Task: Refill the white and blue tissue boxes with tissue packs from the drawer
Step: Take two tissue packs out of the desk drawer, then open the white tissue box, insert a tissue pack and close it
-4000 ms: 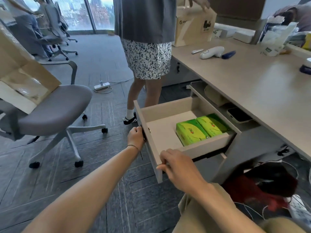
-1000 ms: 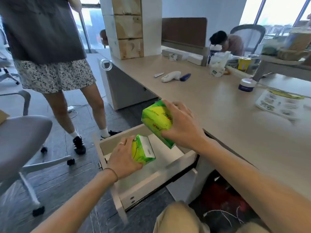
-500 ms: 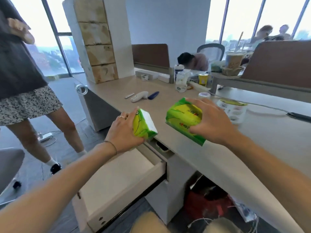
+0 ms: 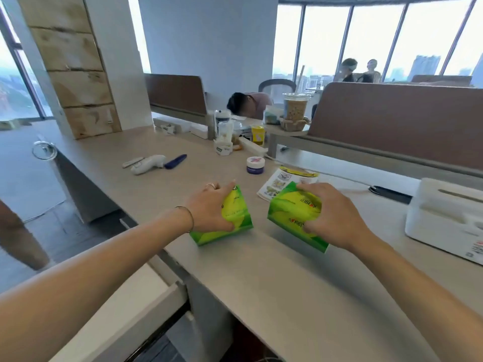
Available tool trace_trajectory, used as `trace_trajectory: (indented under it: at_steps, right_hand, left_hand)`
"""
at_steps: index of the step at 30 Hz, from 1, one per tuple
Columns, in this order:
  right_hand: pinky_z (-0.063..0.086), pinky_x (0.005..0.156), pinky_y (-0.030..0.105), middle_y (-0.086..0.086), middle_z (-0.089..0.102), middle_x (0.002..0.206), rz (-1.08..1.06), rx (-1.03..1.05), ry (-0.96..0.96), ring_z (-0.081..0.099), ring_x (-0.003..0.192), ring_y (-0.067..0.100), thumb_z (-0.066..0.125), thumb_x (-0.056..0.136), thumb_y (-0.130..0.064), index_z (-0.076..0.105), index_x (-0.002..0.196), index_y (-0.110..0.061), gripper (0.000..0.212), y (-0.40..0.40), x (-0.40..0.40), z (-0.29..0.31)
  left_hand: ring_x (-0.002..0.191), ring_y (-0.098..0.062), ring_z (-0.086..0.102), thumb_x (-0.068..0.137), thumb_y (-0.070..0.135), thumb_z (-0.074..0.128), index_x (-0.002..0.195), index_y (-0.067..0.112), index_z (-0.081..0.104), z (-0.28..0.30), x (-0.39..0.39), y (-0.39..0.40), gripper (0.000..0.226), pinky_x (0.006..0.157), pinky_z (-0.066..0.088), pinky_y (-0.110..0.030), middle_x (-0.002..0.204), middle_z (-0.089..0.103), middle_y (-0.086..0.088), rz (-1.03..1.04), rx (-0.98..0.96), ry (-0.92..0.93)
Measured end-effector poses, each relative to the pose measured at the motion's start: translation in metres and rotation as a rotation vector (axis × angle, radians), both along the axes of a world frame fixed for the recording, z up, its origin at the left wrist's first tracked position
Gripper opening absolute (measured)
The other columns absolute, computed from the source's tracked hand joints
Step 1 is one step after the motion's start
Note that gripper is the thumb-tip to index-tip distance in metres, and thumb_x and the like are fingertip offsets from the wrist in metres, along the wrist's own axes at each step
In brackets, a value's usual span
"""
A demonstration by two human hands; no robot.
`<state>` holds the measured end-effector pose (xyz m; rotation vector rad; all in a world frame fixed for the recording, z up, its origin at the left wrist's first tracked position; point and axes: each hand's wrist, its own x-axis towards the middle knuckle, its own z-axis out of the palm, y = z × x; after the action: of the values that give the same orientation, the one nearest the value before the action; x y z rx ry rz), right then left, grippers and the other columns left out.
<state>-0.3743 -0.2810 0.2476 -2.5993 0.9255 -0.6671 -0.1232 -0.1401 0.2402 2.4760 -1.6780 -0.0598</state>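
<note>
On the surface, near its front edge, two green tissue packs are out of the drawer — left hand and right hand each grip one with curled fingers. The white tissue box at the right edge is not yet refilled — no blue one shows.

Bare desk lies open before and between the two green tissue packs. A leaflet and jar stand beyond; the white tissue box bounds the right.

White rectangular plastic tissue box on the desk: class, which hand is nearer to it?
Right. The right hand is nearer the white tissue box; the left hand is farther left.
</note>
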Motion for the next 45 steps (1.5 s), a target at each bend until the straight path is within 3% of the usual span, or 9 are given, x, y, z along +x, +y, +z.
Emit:
trace_trajectory:
  at_steps: [7, 13, 23, 27, 31, 36, 45]
  right_hand:
    - [0.046, 0.095, 0.035, -0.003, 0.052, 0.141, -0.03, 0.084, 0.036, 0.054, 0.119, 0.021, 0.082, 0.056, -0.021, 0.05, 0.142, -0.036, 0.093, -0.033, -0.012, -0.024]
    - [0.046, 0.1, 0.041, -0.004, 0.051, 0.141, -0.036, 0.117, 0.05, 0.052, 0.12, 0.02, 0.081, 0.056, -0.023, 0.048, 0.142, -0.035, 0.094, -0.04, -0.014, -0.028]
    - [0.039, 0.108, 0.042, 0.0, 0.05, 0.146, 0.011, 0.054, 0.173, 0.049, 0.129, 0.021, 0.075, 0.064, -0.026, 0.051, 0.142, -0.031, 0.082, -0.033, -0.017, -0.026]
    - [0.031, 0.111, 0.044, 0.004, 0.048, 0.149, -0.011, 0.02, 0.179, 0.042, 0.137, 0.021, 0.073, 0.069, -0.022, 0.05, 0.143, -0.027, 0.077, -0.022, -0.037, -0.012]
    - [0.034, 0.111, 0.042, 0.004, 0.052, 0.145, -0.071, -0.004, 0.126, 0.045, 0.134, 0.023, 0.07, 0.074, -0.017, 0.055, 0.139, -0.027, 0.068, -0.013, -0.075, 0.007]
    - [0.031, 0.114, 0.035, 0.002, 0.049, 0.148, -0.148, -0.042, 0.095, 0.042, 0.137, 0.021, 0.066, 0.08, -0.014, 0.054, 0.14, -0.024, 0.062, -0.01, -0.132, 0.023]
    - [0.041, 0.107, 0.036, -0.003, 0.056, 0.141, -0.356, -0.028, -0.016, 0.048, 0.13, 0.02, 0.062, 0.081, -0.012, 0.062, 0.131, -0.026, 0.052, -0.053, -0.218, 0.016]
  left_hand:
    - [0.13, -0.028, 0.041, 0.069, 0.065, 0.07, 0.157, 0.035, 0.012, -0.012, -0.004, -0.041, 0.11, 0.103, 0.042, -0.038, 0.143, 0.041, -0.008, -0.03, 0.062, 0.002]
    - [0.13, -0.03, 0.041, 0.072, 0.068, 0.067, 0.157, 0.035, 0.017, -0.019, -0.006, -0.046, 0.104, 0.105, 0.04, -0.039, 0.144, 0.043, -0.008, -0.016, 0.045, 0.021]
    - [0.132, -0.028, 0.043, 0.081, 0.048, 0.066, 0.154, 0.032, 0.028, -0.017, -0.036, -0.037, 0.083, 0.11, 0.034, -0.041, 0.149, 0.043, -0.004, -0.038, -0.198, 0.018]
    - [0.13, -0.027, 0.045, 0.084, 0.036, 0.068, 0.151, 0.03, 0.034, -0.011, -0.066, -0.041, 0.075, 0.11, 0.035, -0.041, 0.144, 0.047, -0.003, -0.085, -0.348, 0.122]
    - [0.123, -0.031, 0.052, 0.084, 0.034, 0.069, 0.149, 0.029, 0.039, -0.009, -0.108, -0.05, 0.072, 0.106, 0.042, -0.045, 0.144, 0.049, -0.004, -0.174, -0.409, 0.167]
    - [0.135, -0.028, 0.044, 0.085, 0.029, 0.069, 0.145, 0.03, 0.043, -0.005, -0.166, -0.067, 0.065, 0.112, 0.037, -0.047, 0.145, 0.05, -0.002, -0.307, -0.465, 0.2]
    - [0.123, -0.021, 0.051, 0.087, 0.024, 0.062, 0.134, 0.028, 0.055, 0.005, -0.256, -0.13, 0.047, 0.104, 0.041, -0.035, 0.13, 0.057, 0.002, -0.477, -0.505, 0.145]
